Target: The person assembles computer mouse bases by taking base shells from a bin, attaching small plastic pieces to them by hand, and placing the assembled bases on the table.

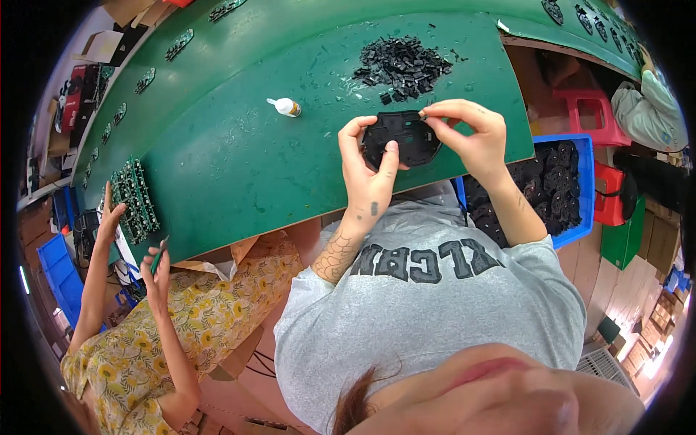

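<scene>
A black plastic housing (416, 145) with cut-outs and raised ribs is held above the near edge of the green table. My left hand (367, 172) grips it from the left, thumb lying across its inner face. At the housing's upper right corner, my right hand (475, 136) has thumb and forefinger pinched together; what sits between the fingertips is too small to name. Just beyond the hands lies a heap of small black plastic pieces (403, 67). A small white squeeze bottle (287, 107) stands to the left of the heap.
At my right, a blue crate (588, 185) holds many black parts. Stacked green circuit boards (135, 201) lie at the table's left, where a co-worker's hand (156, 270) holds a green-handled tool. More boards (145, 81) line the far belt. Red stools (596, 116) stand right; another person sits there.
</scene>
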The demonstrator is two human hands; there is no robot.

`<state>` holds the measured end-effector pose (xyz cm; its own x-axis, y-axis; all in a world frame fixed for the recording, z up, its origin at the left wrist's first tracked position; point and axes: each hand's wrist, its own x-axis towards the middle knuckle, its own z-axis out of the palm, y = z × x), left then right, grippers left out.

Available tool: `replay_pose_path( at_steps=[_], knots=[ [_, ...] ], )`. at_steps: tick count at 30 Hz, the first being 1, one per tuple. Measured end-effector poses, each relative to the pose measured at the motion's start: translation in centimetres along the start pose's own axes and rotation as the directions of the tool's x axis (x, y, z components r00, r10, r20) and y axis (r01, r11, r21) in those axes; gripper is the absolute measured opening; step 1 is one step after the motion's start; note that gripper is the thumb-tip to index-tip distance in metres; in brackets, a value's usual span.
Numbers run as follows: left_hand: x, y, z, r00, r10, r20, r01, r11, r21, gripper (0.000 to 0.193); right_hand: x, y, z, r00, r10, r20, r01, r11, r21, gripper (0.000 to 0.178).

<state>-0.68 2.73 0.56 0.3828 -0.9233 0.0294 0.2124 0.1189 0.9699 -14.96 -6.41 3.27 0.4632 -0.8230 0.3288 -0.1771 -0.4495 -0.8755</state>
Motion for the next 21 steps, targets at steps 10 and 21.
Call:
replay_pose_path(
  at_steps=[10,21],
  knots=[
    [0.8,-1.5,0.2,0.985,0.155,0.080,-0.169,0.964,0.204,0.038,0.9,1.4,-1.0,0.972,0.168,0.162,-0.185,0.977,0.101,0.011],
    [2.0,1.2,0.3,0.963,-0.032,0.268,-0.047,0.958,0.284,0.078,5.7,4.5,-5.7,0.801,0.407,0.439,-0.538,0.811,0.229,0.025]
  ],
)
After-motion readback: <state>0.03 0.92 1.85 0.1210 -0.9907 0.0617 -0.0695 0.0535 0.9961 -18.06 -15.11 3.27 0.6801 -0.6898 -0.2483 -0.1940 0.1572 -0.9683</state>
